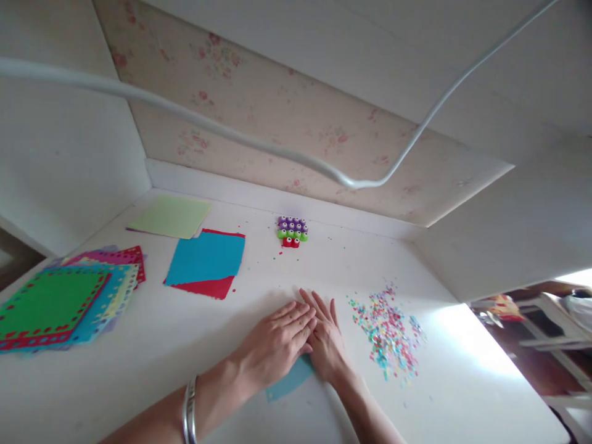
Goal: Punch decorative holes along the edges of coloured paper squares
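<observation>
My left hand (276, 342) and my right hand (325, 336) lie flat side by side on the white table (152, 345), fingers stretched out and pointing away from me. Both press on a blue paper sheet (289, 381), of which only a corner shows beneath my left wrist. A silver bangle (189, 412) circles my left forearm. A heap of small coloured paper bits (387, 333) lies just right of my right hand.
A stack of punched coloured sheets (60, 302) sits at the left. A blue sheet over a red one (206, 262) and a pale green sheet (170, 216) lie farther back. Small purple, green and red punches (291, 230) stand near the wall. A white cable (259, 145) hangs across.
</observation>
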`<action>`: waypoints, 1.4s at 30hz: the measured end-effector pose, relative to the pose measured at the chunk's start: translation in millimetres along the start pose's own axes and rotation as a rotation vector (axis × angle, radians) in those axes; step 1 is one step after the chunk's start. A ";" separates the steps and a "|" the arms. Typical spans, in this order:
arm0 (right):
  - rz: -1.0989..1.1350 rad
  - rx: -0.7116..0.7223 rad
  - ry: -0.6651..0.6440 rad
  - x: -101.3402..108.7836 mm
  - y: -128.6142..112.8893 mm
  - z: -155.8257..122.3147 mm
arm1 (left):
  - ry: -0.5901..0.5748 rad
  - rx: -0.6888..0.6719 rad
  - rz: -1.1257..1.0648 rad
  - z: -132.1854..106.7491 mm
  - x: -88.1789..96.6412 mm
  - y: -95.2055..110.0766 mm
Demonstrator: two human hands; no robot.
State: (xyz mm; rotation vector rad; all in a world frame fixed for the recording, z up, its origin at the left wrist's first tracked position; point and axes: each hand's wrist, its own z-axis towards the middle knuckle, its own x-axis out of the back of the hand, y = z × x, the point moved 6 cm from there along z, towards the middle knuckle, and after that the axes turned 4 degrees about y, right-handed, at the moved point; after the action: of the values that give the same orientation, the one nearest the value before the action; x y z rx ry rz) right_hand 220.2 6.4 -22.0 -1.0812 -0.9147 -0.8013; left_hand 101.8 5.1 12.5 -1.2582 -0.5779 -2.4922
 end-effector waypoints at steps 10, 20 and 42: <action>-0.019 -0.050 -0.059 -1.1 0.7 1.7 | 0.000 -0.022 -0.008 5.4 5.0 -0.5; -0.004 -0.137 -0.114 0.9 2.2 4.6 | -0.041 0.048 -0.012 6.1 10.8 4.1; 0.395 -0.055 0.187 24.7 9.8 -4.4 | -0.014 0.427 -0.084 -32.4 21.5 -27.8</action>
State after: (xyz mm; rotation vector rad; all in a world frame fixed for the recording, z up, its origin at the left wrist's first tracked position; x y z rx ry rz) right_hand 239.9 2.5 -4.1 -1.1665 -0.5013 -0.5873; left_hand 55.0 12.5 6.4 -1.1013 -1.1154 -2.2547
